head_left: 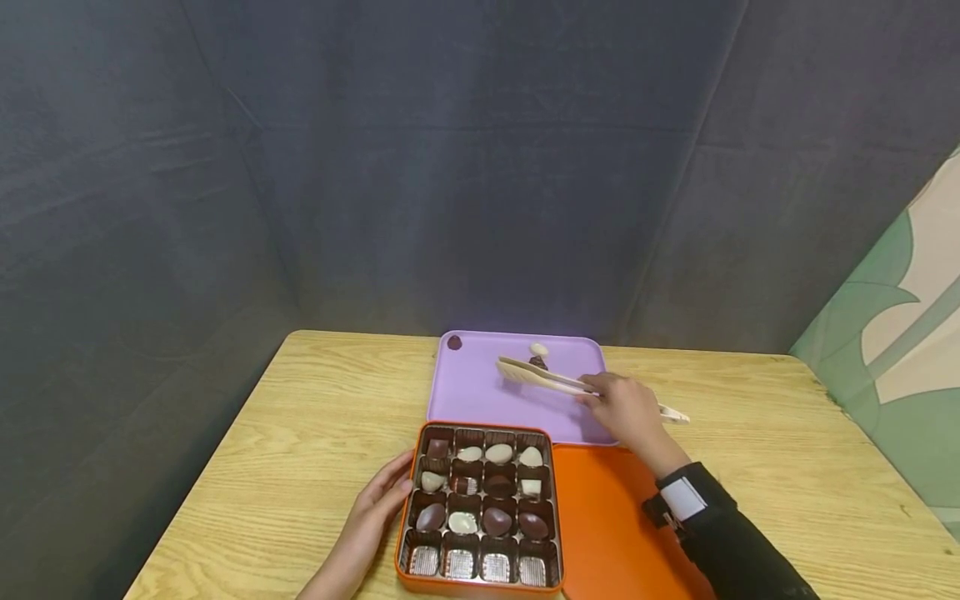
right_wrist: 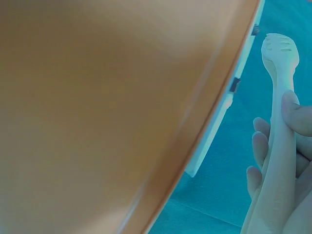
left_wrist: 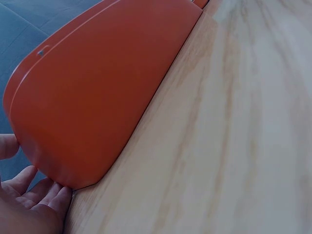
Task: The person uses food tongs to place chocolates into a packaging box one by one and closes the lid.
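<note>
My left hand (head_left: 372,512) rests against the left side of an orange tin (head_left: 480,587). In the left wrist view its fingertips touch the lower corner of the tin's wall (left_wrist: 97,97). The tin has a dark divided insert with brown and white chocolates in its back rows; silver bottoms show along the front row. Held in my right hand (head_left: 626,412) are cream tongs (head_left: 543,379), thumb on one arm and fingers round the other. Their tips hang over a purple tray (head_left: 468,392), left of a dark chocolate (head_left: 538,362), with nothing visible between them.
A white chocolate (head_left: 538,349) lies just behind the dark one, and another dark chocolate (head_left: 454,342) sits in the tray's far left corner. Right of the tin, under my right forearm, is a flat orange lid (head_left: 615,508). Dark cloth (head_left: 480,183) hangs behind the wooden table (head_left: 300,433).
</note>
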### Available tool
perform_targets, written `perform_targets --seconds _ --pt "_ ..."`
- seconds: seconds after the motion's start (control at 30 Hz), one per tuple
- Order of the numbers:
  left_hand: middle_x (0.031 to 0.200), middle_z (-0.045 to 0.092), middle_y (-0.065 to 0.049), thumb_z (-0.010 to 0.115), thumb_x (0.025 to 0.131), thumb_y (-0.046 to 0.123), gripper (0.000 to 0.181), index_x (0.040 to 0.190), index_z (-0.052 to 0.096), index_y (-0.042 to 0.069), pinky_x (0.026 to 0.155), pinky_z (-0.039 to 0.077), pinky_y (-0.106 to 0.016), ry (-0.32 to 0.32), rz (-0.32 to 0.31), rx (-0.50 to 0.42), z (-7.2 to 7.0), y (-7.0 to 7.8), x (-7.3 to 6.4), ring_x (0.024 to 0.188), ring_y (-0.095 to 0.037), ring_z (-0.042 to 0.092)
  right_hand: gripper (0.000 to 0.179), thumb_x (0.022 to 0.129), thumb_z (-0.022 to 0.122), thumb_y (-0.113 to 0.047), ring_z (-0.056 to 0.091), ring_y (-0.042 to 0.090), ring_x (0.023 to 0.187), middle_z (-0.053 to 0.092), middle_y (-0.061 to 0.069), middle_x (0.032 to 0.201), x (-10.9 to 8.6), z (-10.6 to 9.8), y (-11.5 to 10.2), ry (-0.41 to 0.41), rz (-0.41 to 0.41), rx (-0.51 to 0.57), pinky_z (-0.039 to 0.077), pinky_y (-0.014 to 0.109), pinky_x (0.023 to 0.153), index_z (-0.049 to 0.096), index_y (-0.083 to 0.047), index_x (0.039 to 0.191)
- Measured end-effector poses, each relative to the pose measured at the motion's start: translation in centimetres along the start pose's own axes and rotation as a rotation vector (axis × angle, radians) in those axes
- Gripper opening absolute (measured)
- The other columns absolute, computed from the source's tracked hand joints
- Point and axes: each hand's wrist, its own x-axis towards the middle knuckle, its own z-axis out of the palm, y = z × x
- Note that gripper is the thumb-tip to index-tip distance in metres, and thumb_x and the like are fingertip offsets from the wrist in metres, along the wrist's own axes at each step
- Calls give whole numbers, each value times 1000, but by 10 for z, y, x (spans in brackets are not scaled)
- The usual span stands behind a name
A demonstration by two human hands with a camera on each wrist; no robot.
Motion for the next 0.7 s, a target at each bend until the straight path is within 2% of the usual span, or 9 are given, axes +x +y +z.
perform_targets --seconds 0.33,0.5,0.7 --pt "133 35 -1 51 85 29 48 129 38 17 93 30 -19 -13 3 -18 0 0 0 121 -14 31 29 69 71 -31 42 11 51 61 -4 74 -20 -18 -23 18 -8 51 32 25 45 68 -15 93" --pt "133 35 -1 51 85 29 47 129 38 17 93 30 -20 -18 3 -17 1 0 0 121 -15 31 28 69 71 -31 42 10 51 59 -6 72 -33 -26 -33 28 -28 41 33 24 45 67 -18 92" --pt "132 36 -1 51 85 28 46 129 39 18 94 30 -22 -5 -1 -10 1 0 0 120 -14 31 30 68 72 -31 46 7 56 62 -7 77 -42 -34 -40 45 -51 44 37 24 48 67 -17 94"
